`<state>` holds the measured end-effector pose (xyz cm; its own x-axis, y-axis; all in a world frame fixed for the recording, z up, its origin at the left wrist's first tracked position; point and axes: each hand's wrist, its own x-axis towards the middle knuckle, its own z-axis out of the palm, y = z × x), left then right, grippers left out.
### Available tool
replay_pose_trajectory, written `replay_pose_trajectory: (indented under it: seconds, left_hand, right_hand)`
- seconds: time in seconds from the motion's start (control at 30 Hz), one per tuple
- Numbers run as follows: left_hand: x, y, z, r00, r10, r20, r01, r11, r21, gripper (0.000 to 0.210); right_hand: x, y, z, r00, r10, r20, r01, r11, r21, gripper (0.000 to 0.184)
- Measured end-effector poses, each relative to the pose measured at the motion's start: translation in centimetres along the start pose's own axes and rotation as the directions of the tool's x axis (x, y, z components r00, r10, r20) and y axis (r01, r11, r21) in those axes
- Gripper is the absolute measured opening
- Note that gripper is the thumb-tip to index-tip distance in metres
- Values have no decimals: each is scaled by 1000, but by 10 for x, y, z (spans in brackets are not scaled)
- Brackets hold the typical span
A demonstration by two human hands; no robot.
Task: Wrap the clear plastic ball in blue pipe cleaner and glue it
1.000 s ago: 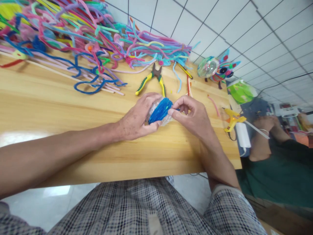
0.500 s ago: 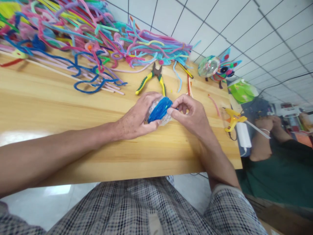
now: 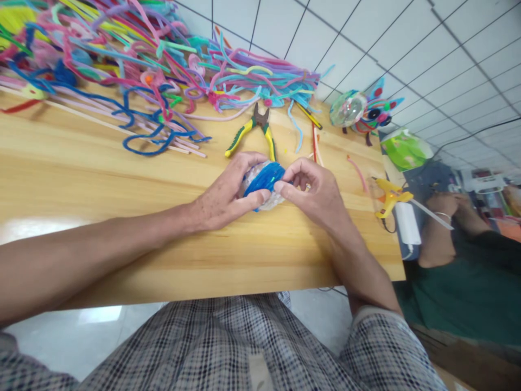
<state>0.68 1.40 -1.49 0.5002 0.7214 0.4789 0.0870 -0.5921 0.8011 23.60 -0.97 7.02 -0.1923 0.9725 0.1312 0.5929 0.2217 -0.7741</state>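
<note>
Between my hands is a rounded, clear, bumpy-looking piece partly covered with blue pipe cleaner (image 3: 265, 179). My left hand (image 3: 232, 193) wraps round its left side, the thumb lying over the front. At its right edge, my right hand (image 3: 311, 187) pinches with thumb and forefinger against the blue part; whatever is between those fingertips is too small to make out. Just beyond my hands lie pliers (image 3: 260, 119) with yellow and green handles, their jaws pointing away from me.
Many coloured pipe cleaners (image 3: 163, 60) are heaped along the back left. A colourful animal figure (image 3: 372, 115) stands at the back right. A yellow glue gun (image 3: 391, 196) lies near the table's right edge, beside a white box (image 3: 408, 224). Another person's arm (image 3: 437, 233) is beyond.
The blue-covered piece has turned slightly and shifted a little left in my left hand. My right hand has moved slightly left with it, still pinching at its edge.
</note>
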Motion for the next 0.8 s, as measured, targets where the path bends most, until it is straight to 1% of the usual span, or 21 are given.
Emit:
replay_pose_trajectory:
  seconds: [0.17,0.27,0.4,0.47,0.5,0.57,0.67,0.73,0.8]
  left_hand:
    - [0,0,-1,1000,-22,-2,22,1000,-23,56]
    - [0,0,-1,999,-39,-8,38,999,-38,55]
    - [1,4,-3,997,-75,-3,75,996,-50,54]
    - [2,6,-4,994,-107,0,107,993,-58,54]
    - [2,6,-4,992,-123,1,122,990,-64,55]
    - [3,6,-4,990,-144,-2,143,986,-82,54]
    - [3,4,-3,988,-155,-17,153,982,-110,53]
    - [2,2,-2,986,-164,-24,160,979,-127,53]
    - [2,0,-1,985,-170,-27,164,976,-142,53]
  right_hand:
    - [4,2,-1,986,104,133,-133,963,234,45]
    - [6,3,-2,983,122,140,-159,939,306,47]
    - [6,5,-1,986,114,124,-150,929,339,47]
    - [5,7,0,991,100,92,-126,933,336,46]
    - [5,8,0,994,87,58,-102,937,333,44]
    - [5,12,0,997,52,-49,-33,944,327,40]
    - [7,22,0,979,-10,-206,75,947,311,35]
    - [8,28,0,968,-48,-248,124,946,300,33]
    - [7,32,2,964,-78,-253,148,950,275,31]
